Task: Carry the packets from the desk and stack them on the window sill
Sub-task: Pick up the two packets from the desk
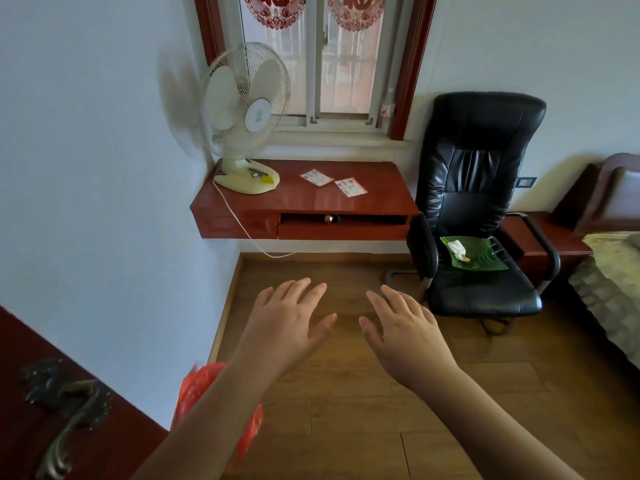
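Left grip (pixel 289 318): spread, holds nothing.
Right grip (pixel 401 327): spread, holds nothing.
Packets (pixel 316 177) (pixel 350 186): on bench (pixel 381 199), well beyond both grips.
Sill (pixel 332 144): behind bench.

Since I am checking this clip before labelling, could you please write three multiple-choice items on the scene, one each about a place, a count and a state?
1. Where does the white electric fan stand?
A. left end of the red-brown wooden desk
B. black leather chair
C. floor

2. How many small white-and-red packets lie on the desk?
A. one
B. two
C. four

3. What are the hands doing?
A. both grip packets
B. one grips the fan
C. both open, empty

Answers: 1 A, its base sits there. 2 B, one packet beside another. 3 C, left hand and right hand are spread above the floor.
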Action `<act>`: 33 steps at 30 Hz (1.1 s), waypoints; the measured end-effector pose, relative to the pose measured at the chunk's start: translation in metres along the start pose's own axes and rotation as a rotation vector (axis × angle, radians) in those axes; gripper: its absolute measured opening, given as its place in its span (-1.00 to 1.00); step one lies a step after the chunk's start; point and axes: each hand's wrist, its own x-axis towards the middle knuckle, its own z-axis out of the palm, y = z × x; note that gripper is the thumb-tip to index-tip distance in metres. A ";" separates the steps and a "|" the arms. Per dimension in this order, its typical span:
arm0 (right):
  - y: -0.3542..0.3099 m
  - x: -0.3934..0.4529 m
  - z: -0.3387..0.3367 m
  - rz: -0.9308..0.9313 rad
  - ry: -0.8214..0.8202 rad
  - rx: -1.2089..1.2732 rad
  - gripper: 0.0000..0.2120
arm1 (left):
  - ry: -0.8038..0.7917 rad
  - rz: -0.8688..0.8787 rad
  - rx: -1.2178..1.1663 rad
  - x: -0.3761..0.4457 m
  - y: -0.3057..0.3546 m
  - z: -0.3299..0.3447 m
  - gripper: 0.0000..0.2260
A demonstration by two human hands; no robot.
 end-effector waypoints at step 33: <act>0.151 0.359 -0.009 -0.068 -0.085 0.074 -0.42 | -0.171 -0.093 0.103 0.365 -0.031 0.064 -0.41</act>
